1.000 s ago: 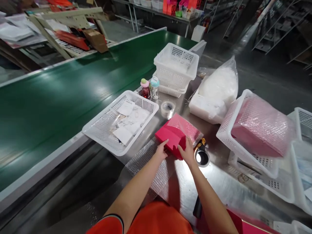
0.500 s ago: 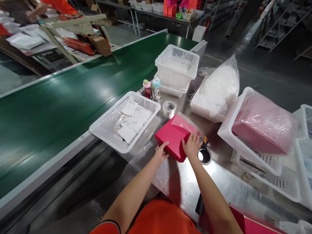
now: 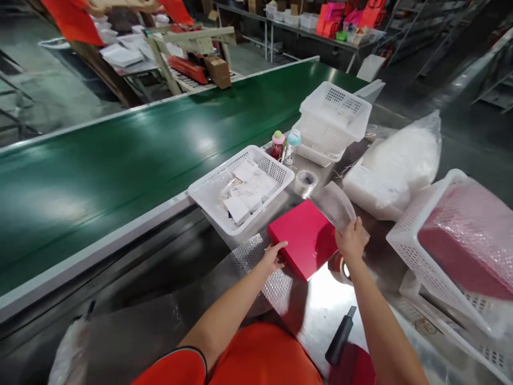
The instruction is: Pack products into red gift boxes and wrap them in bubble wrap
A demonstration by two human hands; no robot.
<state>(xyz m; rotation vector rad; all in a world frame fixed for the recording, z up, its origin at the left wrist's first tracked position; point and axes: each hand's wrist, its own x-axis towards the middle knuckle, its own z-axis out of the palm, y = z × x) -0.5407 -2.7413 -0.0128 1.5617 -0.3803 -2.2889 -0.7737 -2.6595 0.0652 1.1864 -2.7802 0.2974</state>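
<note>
A flat red box (image 3: 302,238) rests on a sheet of bubble wrap (image 3: 278,286) on the metal table. My left hand (image 3: 276,255) grips the box's near left edge, thumb on top. At the box's right side my right hand (image 3: 352,238) is closed on the raised end of the bubble wrap, which stands up beside the far right edge. The top of the box is uncovered. Partly hidden behind my right wrist is a dark roll of tape (image 3: 340,267). A black-handled tool (image 3: 340,337) lies nearer my body.
A white basket (image 3: 240,192) with papers stands left, beside the green conveyor belt (image 3: 160,144). Behind the box are clear tape (image 3: 306,182), two bottles (image 3: 292,144) and stacked baskets (image 3: 336,115). To the right are a white plastic bag (image 3: 401,166) and a basket (image 3: 404,230) holding a bubble-wrapped red box.
My right hand has drawn the bubble wrap end off the box's top, up and to the right. My left hand stays on the box. The view has turned left.
</note>
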